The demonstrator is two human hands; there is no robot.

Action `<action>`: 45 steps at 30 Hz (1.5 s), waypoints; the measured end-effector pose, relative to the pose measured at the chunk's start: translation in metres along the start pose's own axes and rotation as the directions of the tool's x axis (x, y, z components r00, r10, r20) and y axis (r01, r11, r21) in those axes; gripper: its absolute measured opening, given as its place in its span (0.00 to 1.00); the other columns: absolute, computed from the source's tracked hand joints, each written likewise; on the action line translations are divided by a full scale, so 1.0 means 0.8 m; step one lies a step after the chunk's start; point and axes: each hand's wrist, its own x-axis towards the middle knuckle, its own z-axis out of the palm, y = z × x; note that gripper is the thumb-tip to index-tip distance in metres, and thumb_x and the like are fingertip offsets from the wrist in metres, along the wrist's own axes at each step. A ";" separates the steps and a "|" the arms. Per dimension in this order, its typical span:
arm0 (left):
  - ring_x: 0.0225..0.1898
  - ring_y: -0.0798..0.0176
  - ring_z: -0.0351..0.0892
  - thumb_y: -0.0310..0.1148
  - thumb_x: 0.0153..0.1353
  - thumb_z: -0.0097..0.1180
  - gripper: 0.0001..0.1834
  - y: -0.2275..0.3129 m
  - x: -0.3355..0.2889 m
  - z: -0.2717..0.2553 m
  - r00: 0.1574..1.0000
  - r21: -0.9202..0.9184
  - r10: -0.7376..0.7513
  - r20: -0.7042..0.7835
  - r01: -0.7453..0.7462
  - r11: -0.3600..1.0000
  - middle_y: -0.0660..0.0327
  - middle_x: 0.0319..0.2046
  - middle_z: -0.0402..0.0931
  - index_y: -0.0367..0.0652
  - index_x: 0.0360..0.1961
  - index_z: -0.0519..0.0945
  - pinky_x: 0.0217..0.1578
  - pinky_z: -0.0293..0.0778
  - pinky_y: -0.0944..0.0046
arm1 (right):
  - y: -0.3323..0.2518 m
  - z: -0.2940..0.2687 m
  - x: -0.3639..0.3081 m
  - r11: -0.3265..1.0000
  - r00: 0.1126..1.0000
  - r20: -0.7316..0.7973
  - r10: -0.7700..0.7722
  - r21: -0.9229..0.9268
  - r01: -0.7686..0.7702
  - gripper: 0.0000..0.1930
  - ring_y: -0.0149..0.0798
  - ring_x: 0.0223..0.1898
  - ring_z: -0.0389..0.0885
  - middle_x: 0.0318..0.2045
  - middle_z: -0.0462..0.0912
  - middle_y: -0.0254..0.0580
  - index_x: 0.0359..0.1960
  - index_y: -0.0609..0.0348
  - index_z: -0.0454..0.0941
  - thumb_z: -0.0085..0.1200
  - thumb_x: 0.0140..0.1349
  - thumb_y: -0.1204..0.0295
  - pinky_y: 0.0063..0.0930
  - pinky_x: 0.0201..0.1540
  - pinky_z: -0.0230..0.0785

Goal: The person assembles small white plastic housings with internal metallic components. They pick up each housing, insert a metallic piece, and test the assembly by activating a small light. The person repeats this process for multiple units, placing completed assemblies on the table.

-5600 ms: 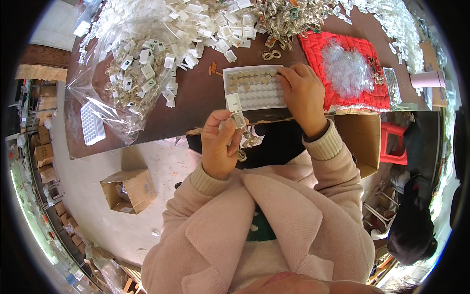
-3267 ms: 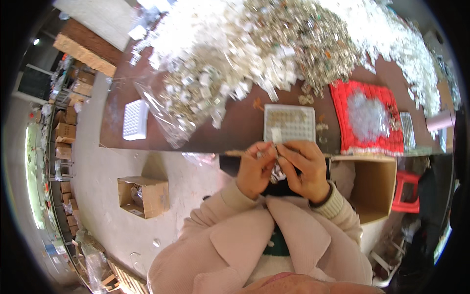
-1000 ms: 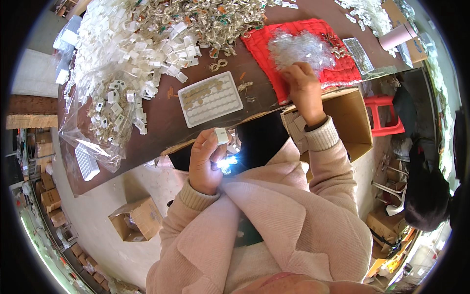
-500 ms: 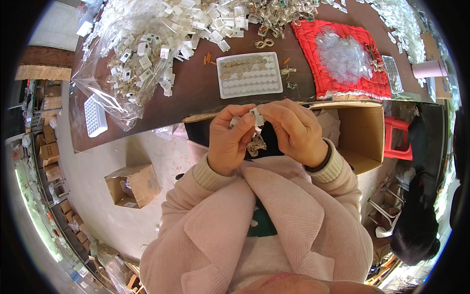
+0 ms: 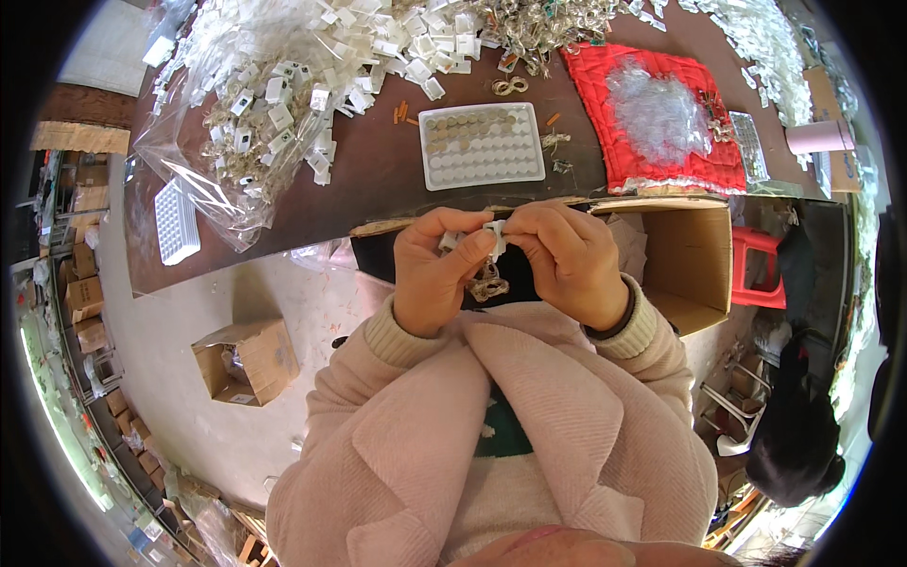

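Observation:
Close to my chest, in front of the table edge, my left hand (image 5: pixel 433 271) pinches a small white plastic housing (image 5: pixel 496 230) between thumb and fingers. My right hand (image 5: pixel 571 262) grips the same piece from the other side with its fingertips. A coil of thin clear-coated wire (image 5: pixel 487 285) hangs beneath it, between the hands. Another bit of white plastic shows by my left fingers. Beyond the hands lies a white tray (image 5: pixel 487 170) with rows of round hollows; its far rows hold dull round discs. What the fingertips cover is hidden.
A heap of white housings (image 5: pixel 416 42) and clear bags lies far left, wire coils (image 5: pixel 539 28) beside it. A red quilted cloth (image 5: pixel 590 85) bears clear plastic pieces. Stacked trays (image 5: pixel 176 227) stand at the left edge. An open cardboard box (image 5: pixel 694 274) sits below the table, near a red stool (image 5: pixel 759 269).
Both hands have come slightly lower, toward my body, with the white housing still between them. The wire coil hangs a little differently. The view has shifted slightly.

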 end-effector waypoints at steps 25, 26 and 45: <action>0.45 0.61 0.81 0.28 0.63 0.64 0.13 0.239 0.094 -0.034 0.626 0.908 0.664 0.408 -0.206 -0.364 0.57 0.43 0.84 0.35 0.48 0.84 0.47 0.76 0.64 | 0.097 -0.010 -0.011 0.924 0.929 -0.313 0.196 -0.257 -0.281 0.11 0.49 0.38 0.81 0.37 0.83 0.45 0.40 0.60 0.81 0.65 0.55 0.77 0.39 0.44 0.73; 0.45 0.61 0.81 0.27 0.63 0.64 0.12 0.229 0.086 -0.028 0.588 0.883 0.671 0.452 -0.191 -0.428 0.56 0.43 0.85 0.35 0.47 0.84 0.47 0.76 0.64 | 0.094 -0.013 -0.011 0.931 0.904 -0.347 0.250 -0.171 -0.323 0.11 0.48 0.37 0.81 0.36 0.83 0.45 0.41 0.60 0.81 0.64 0.56 0.78 0.37 0.42 0.73; 0.40 0.62 0.85 0.24 0.66 0.61 0.10 0.020 0.020 0.021 0.999 0.000 0.048 0.011 -0.048 0.999 0.52 0.41 0.85 0.31 0.47 0.82 0.45 0.82 0.65 | 0.004 0.006 0.015 0.989 0.970 -0.214 -0.117 0.058 0.133 0.23 0.46 0.38 0.82 0.39 0.83 0.43 0.50 0.60 0.80 0.65 0.49 0.83 0.35 0.41 0.76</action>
